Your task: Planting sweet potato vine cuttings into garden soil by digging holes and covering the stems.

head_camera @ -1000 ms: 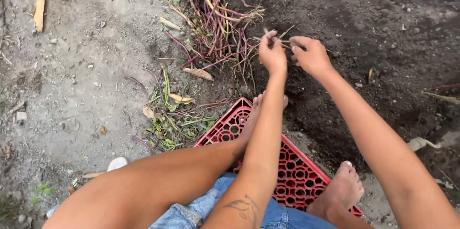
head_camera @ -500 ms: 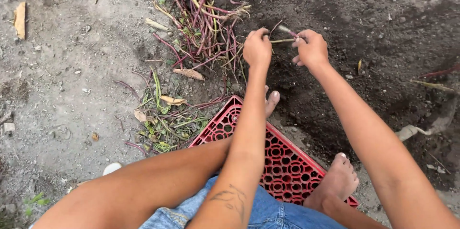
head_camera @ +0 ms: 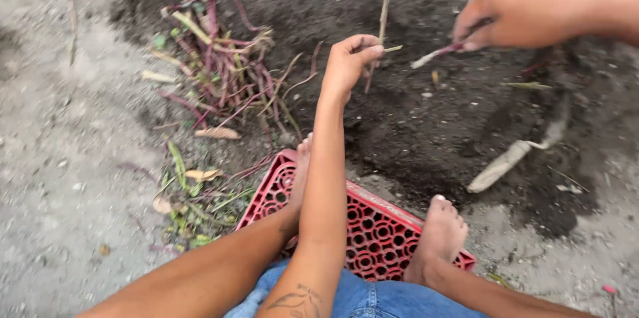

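Both hands (head_camera: 349, 62) (head_camera: 526, 8) outstretched, fingers pinched

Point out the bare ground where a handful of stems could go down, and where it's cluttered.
Free: the pale grey dirt left of the leaf scraps, and the dark soil between the left hand and the pale root. Crowded: the red stem pile and the scraps beside the red crate, where both feet rest.

Dark tilled soil (head_camera: 426, 125) is seen toward twelve o'clock; pale gravelly ground (head_camera: 60, 178) is spread toward nine, under soft daylight.
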